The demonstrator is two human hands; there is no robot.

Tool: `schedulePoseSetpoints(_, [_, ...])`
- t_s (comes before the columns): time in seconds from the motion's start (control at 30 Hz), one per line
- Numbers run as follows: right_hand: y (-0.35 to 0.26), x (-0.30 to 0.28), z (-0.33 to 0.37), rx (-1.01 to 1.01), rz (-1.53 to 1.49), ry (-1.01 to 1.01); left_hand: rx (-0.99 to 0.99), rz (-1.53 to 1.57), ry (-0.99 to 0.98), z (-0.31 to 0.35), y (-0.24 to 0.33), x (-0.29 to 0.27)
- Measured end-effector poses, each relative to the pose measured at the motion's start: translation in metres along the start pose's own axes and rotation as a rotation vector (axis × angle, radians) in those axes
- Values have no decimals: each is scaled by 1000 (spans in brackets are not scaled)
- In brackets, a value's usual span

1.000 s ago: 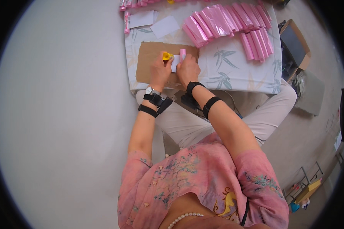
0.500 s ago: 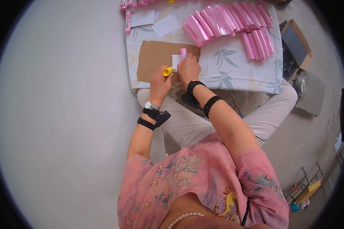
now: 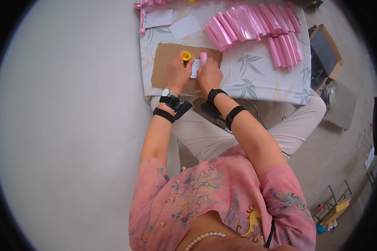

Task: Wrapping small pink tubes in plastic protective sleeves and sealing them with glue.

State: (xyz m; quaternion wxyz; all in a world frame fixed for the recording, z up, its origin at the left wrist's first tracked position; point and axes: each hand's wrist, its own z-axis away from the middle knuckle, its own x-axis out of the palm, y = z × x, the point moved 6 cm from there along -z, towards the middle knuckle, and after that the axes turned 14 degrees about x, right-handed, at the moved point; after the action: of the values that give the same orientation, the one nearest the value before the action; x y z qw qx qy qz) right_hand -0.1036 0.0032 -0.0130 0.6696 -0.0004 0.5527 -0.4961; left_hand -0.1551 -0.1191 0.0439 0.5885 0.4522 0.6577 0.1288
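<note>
My left hand [image 3: 179, 74] is closed round a yellow glue stick [image 3: 187, 56], whose round open-looking end faces up. Beside it, the fingers of my right hand [image 3: 210, 77] grip a small pink plastic roll [image 3: 203, 58]. Between the two hands lies a white paper slip [image 3: 194, 68], partly covered by my fingers. All of this is over a brown cardboard sheet [image 3: 161, 67] on the table. I cannot see whether the glue stick touches the slip.
Several folded pink plastic rolls [image 3: 244, 25] lie at the table's far right. White paper sheets [image 3: 185, 27] and a labelled pink roll [image 3: 143, 21] lie at the far left. A patterned cloth [image 3: 249, 85] covers the table. An open cardboard box [image 3: 329, 50] stands off its right side.
My left hand has moved farther away from me across the cardboard with the glue stick, up along the slip. My right hand stays on the pink roll, nearly in place.
</note>
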Motion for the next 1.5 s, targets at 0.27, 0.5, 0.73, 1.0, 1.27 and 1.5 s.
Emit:
schedulePoseSetpoints(0.27, [1, 0, 1, 0, 5, 7, 61, -90, -80, 48, 13, -11])
schedulePoseSetpoints(0.5, [1, 3, -1, 9, 29, 17, 33, -87, -36, 63, 26, -19])
schedulePoseSetpoints(0.73, [0, 0, 2, -22, 3, 3, -59, -32, -17, 10, -4, 1])
schedulePoseSetpoints(1.0, [0, -1, 3, -5, 42, -36, 70, -98, -11, 39, 10, -5])
schedulePoseSetpoints(1.27, [-1, -2, 3, -22, 58, -7, -9, -71, -17, 59, 17, -9])
schedulePoseSetpoints(1.5, [-3, 0, 4, -39, 39, -7, 17, 3, 23, 11, -9, 3])
